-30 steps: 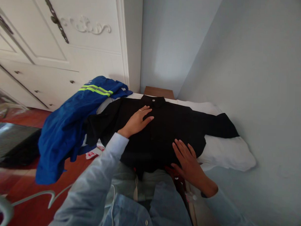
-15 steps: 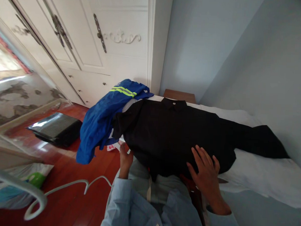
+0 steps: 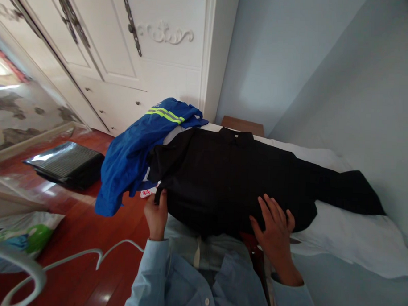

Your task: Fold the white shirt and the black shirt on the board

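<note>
Black shirt [image 3: 223,180] spread across the white-covered board [image 3: 355,238], left hand [image 3: 156,216] pinching the shirt's edge at the board's near side, right hand [image 3: 273,229] flat, fingers loosely spread, grasping nothing, blue garment [image 3: 133,146] over the board's left end, its pale lettering illegible

A plain black shirt [image 3: 230,176] is covering the white surface [image 3: 355,234]. Over its left edge a blue garment [image 3: 133,146] is hanging, showing yellow-green and grey stripes [image 3: 165,114]. Reddish-brown floor [image 3: 121,217] is gleaming beyond that edge.
</note>
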### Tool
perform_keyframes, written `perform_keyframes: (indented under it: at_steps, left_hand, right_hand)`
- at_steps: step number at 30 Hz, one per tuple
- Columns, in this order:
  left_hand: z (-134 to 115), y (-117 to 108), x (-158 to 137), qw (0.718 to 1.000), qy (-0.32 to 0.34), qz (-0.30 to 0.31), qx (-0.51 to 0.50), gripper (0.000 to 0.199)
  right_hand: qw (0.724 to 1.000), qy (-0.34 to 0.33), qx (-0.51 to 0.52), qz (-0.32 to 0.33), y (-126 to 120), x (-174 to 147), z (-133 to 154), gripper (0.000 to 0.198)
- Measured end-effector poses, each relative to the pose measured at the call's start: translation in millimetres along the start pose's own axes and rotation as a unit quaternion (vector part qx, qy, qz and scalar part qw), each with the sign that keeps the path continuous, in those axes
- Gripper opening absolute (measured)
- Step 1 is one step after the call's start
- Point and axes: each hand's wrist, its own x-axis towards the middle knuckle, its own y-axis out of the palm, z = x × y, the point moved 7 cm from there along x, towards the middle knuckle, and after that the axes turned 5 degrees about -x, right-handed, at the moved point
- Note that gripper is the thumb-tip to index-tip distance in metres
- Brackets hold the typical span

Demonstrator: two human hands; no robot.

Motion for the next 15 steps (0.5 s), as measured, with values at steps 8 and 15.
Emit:
perform_keyframes:
  at_steps: [8, 15]
  left_hand:
    - [-21, -24, -8, 0.941, -0.085, 0.156, 0.289, 0.061]
    - [-78, -46, -15, 0.998, 0.048, -0.047, -0.018, 0.077]
  right_hand:
    - [1.000, 0.005, -0.026, 0.000, 3, -1, 0, 0.053]
    - [0.999, 0.008, -0.045, -0.003, 8, -3, -3, 0.050]
